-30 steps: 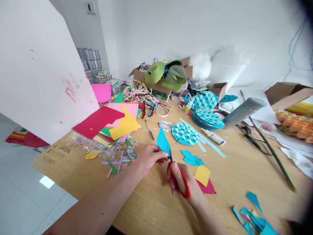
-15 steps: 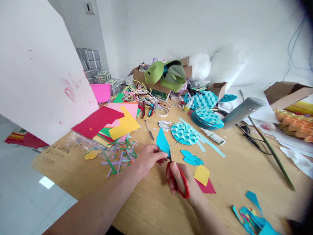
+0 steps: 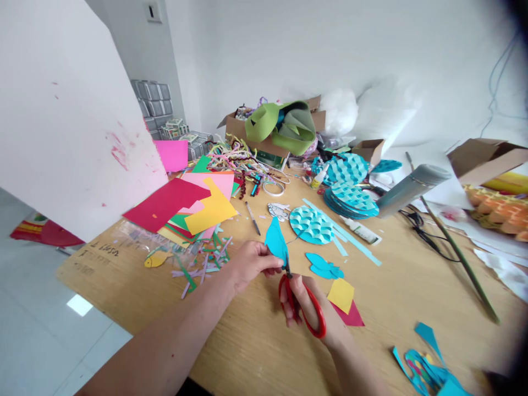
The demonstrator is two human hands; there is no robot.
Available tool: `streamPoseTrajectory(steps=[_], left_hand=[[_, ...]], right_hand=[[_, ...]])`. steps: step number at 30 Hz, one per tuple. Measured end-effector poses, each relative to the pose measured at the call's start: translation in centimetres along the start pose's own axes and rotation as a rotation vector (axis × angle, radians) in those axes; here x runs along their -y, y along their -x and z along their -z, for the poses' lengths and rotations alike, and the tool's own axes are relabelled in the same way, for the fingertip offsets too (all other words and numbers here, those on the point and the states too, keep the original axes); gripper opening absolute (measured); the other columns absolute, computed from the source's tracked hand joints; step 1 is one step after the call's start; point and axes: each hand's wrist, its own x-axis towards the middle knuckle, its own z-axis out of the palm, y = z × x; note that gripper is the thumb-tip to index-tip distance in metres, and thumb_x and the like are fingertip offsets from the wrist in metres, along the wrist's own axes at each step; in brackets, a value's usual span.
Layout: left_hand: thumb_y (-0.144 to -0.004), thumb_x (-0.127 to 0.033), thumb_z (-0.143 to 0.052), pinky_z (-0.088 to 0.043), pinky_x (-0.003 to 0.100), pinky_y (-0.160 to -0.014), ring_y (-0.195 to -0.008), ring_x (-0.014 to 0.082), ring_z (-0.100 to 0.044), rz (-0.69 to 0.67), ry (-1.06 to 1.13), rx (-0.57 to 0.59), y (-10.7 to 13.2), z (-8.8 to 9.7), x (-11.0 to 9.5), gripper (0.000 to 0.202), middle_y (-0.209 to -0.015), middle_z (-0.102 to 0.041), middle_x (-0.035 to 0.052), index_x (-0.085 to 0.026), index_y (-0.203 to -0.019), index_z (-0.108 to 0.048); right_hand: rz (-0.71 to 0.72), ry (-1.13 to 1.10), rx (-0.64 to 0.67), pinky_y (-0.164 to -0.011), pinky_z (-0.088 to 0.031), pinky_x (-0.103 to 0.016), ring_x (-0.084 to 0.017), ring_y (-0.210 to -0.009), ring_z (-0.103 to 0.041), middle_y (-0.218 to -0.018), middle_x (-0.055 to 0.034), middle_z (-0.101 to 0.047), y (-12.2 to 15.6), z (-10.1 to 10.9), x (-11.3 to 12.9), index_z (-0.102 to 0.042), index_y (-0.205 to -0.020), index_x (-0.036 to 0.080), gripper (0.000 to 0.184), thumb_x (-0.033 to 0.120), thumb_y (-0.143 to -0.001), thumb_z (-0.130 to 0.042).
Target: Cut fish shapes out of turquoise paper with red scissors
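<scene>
Between the thumb and fingers of my left hand (image 3: 258,264) is a pointed, leaf-shaped piece of blue paper (image 3: 275,240), held upright above the table. My right hand (image 3: 305,302) has its fingers through the handles of red scissors (image 3: 315,313). The scissors' blades meet the lower right edge of the blue paper, close to my left fingertips. Just right of the hands lie cut blue paper shapes (image 3: 324,267). Nearer my right wrist, a yellow paper square (image 3: 341,296) overlaps a dark red paper piece (image 3: 352,314). A round blue woven-paper disc (image 3: 311,225) lies beyond the hands.
Coloured paper sheets (image 3: 169,203) and paper strips (image 3: 206,264) lie left. A pen (image 3: 252,218), glue bottle (image 3: 361,230) and stacked discs (image 3: 350,201) are farther back. At right are a grey cylinder (image 3: 412,190), a green stick (image 3: 462,261) and blue scraps (image 3: 433,366).
The scissor handles have spread apart, and the right-hand loop has swung slightly right and down. My left hand keeps its pinch on the blue paper. The whole view has shifted slightly.
</scene>
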Motion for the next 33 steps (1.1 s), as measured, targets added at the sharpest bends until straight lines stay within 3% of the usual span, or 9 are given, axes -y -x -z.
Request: streamPoseTrajectory(steps=[7, 33], left_hand=[[-0.054, -0.033, -0.076, -0.037, 0.025, -0.056, -0.051, 0.0094, -0.05, -0.002, -0.048, -0.043, 0.05, -0.08, -0.13, 0.024, -0.055, -0.061, 0.0016, -0.013, -0.058, -0.064], [-0.055, -0.031, -0.073, -0.036, 0.024, -0.055, -0.051, 0.0094, -0.049, 0.001, -0.052, -0.025, 0.01, 0.06, -0.16, 0.02, -0.053, -0.059, 0.0008, -0.013, -0.058, -0.063]], right_hand=[[-0.038, 0.051, -0.012, -0.044, -0.037, -0.023, -0.012, -0.043, -0.053, -0.05, 0.0015, -0.054, -0.05, -0.07, 0.12, -0.053, -0.071, 0.018, 0.064, 0.077, -0.086, -0.03], [-0.082, 0.02, -0.034, -0.038, -0.034, -0.022, -0.009, -0.031, -0.044, -0.037, 0.0059, -0.046, 0.2, -0.06, 0.66, -0.049, -0.062, 0.02, 0.06, 0.076, -0.082, -0.04]])
